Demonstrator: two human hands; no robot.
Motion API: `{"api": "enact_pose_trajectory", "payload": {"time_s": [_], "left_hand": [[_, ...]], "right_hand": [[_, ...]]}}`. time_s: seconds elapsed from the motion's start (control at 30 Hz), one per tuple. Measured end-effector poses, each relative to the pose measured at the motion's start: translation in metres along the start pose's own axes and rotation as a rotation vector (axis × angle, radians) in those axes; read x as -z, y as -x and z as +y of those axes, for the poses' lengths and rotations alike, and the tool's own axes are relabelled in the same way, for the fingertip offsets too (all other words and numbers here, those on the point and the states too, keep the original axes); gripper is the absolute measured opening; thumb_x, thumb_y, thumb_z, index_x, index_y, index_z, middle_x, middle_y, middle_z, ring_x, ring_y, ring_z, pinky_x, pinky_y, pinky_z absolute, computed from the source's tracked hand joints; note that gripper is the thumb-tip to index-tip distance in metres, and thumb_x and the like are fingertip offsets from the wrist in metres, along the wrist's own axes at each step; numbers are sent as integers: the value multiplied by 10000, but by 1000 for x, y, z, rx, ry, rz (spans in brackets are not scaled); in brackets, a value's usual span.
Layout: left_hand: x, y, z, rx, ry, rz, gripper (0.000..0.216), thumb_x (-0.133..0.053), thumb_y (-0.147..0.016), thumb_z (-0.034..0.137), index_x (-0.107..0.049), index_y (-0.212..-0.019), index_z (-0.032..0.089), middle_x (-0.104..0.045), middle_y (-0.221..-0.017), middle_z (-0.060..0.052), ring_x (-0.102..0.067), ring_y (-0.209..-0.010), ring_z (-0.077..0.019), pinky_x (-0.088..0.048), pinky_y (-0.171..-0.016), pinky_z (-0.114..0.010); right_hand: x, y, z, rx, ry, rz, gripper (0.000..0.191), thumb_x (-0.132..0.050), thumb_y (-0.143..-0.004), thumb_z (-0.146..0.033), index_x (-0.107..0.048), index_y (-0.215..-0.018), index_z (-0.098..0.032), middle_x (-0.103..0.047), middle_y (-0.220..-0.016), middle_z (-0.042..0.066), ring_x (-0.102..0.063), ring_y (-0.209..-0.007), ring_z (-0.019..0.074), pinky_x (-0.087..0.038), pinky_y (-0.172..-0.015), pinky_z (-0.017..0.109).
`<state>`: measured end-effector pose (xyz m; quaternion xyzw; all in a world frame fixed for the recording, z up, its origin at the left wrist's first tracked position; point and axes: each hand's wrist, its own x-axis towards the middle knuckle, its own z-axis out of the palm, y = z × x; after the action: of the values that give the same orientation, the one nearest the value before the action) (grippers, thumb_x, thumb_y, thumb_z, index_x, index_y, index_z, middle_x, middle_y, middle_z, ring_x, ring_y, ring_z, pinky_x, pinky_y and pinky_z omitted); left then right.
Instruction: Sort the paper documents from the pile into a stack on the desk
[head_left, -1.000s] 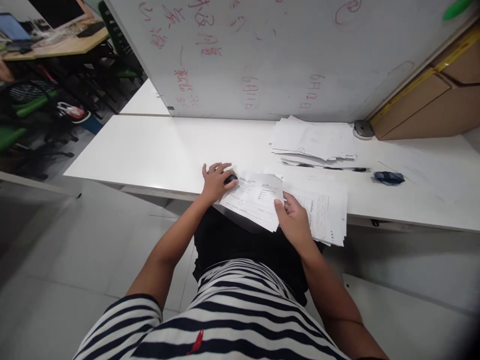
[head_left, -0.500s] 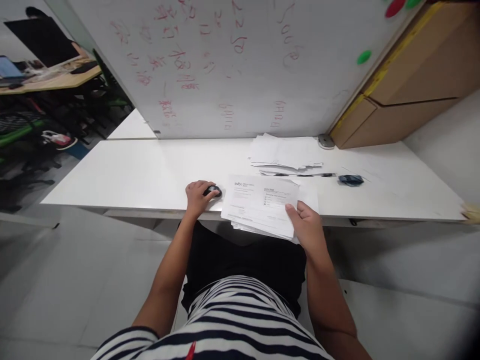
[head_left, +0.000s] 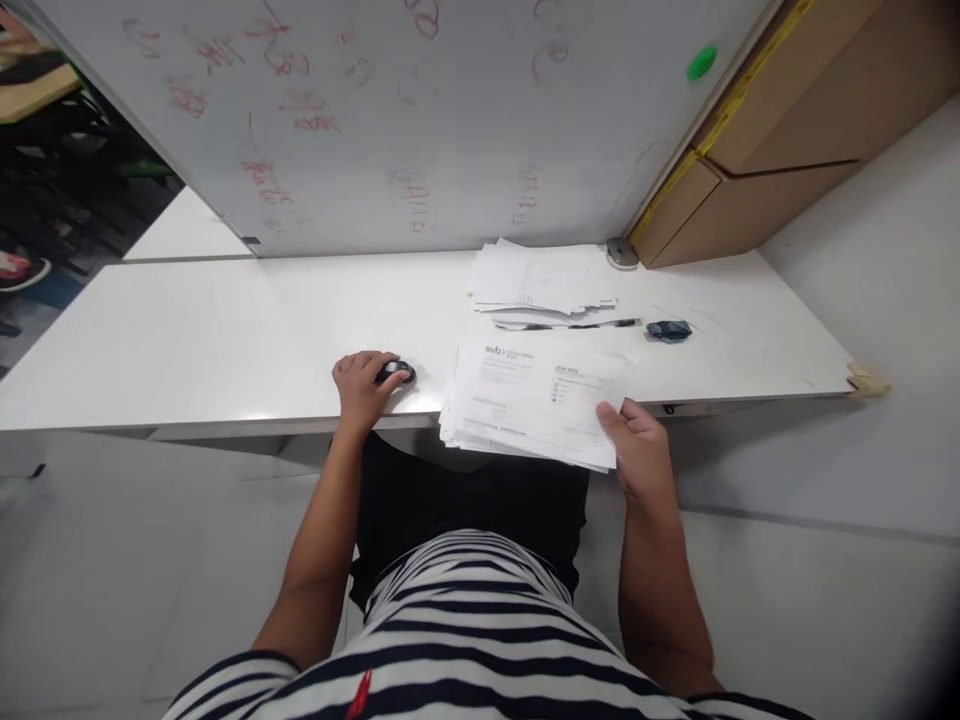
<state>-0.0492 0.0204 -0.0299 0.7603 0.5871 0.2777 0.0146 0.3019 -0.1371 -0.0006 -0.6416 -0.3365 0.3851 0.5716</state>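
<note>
My left hand [head_left: 365, 388] is curled around a black computer mouse [head_left: 397, 372] on the desk near its front edge. My right hand [head_left: 636, 440] pinches the right edge of a printed sheet of paper [head_left: 525, 405], thumb on top. That sheet bears "svb" at its upper left and overhangs the desk's front edge above my lap. Edges of more sheets [head_left: 447, 430] show beneath its left side. How many sheets my fingers grip is hidden.
A loose paper stack [head_left: 540, 275] lies farther back on the white desk [head_left: 225, 340]. Near it are a dark crumpled-looking item [head_left: 669, 331] and a grey rounded device [head_left: 621, 253]. A whiteboard [head_left: 375, 120] stands behind, with cardboard boxes [head_left: 780, 130] at the right.
My right hand has moved the printed sheet to the right, uncovering sheet edges at its left. My left hand stays on the mouse. The head view has shifted right and downward.
</note>
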Motion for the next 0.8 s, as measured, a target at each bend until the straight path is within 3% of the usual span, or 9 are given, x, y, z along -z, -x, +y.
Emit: {"api": "enact_pose_trajectory", "payload": {"time_s": [0.07,0.2,0.3,0.43,0.57,0.63,0.8], "left_hand": [[0,0,1,7,-5,-1,184,-627,-814,361,-671,-981,295,-654,-1017,-35,-518,-1044,-243,-246,-992,-405],[-1,0,2,10,-3,-2,198,-619,-811,376,-660,-986,293,-637,-1018,-39,-495,-1046,-250,-239,-984,-408],[-2,0,2,4,-2,-16,205,-598,-821,388,-650,-990,284,-626,-1015,-44,-483,-1047,-253,-235,-984,-412],[-4,0,3,31,-14,-11,201,-593,-824,399,-644,-978,281,-621,-1018,-45,-475,-1055,-256,-236,-985,-413],[-9,0,6,130,-59,54,229,-593,-826,436,-638,-982,275,-612,-1029,-52,-470,-1054,-262,-228,-988,-422],[-11,0,7,183,-87,93,249,-595,-824,454,-636,-984,268,-609,-1039,-56,-465,-1063,-267,-223,-991,-428],[-12,1,9,221,-107,117,257,-576,-838,477,-630,-980,270,-613,-1041,-52,-465,-1056,-259,-233,-983,-423]], "right_hand": [[-7,-6,1,78,214,75,427,-608,-823,-499,-648,-1097,-174,-723,-968,94,-667,-856,249,-528,-799,418],[-23,-17,6,272,861,295,431,-523,-855,-424,-606,-1171,-141,-650,-1137,174,-578,-1066,336,-419,-934,549],[-29,-20,9,359,1080,312,460,-519,-855,-405,-548,-1243,-158,-509,-1349,183,-416,-1267,369,-306,-1016,611],[-27,-23,12,353,1161,215,487,-448,-898,-405,-457,-1343,-206,-345,-1490,146,-230,-1393,363,-180,-1057,672],[-24,-25,15,298,1134,23,437,-318,-949,-368,-481,-1341,-260,-358,-1498,111,-295,-1376,325,-292,-1031,625],[-23,-26,16,281,1100,-6,448,-301,-954,-364,-465,-1357,-259,-329,-1517,115,-280,-1386,323,-317,-1024,608],[-23,-30,24,335,1062,-9,440,-303,-946,-329,-452,-1343,-212,-287,-1531,144,-223,-1411,319,-239,-1067,617]]}}
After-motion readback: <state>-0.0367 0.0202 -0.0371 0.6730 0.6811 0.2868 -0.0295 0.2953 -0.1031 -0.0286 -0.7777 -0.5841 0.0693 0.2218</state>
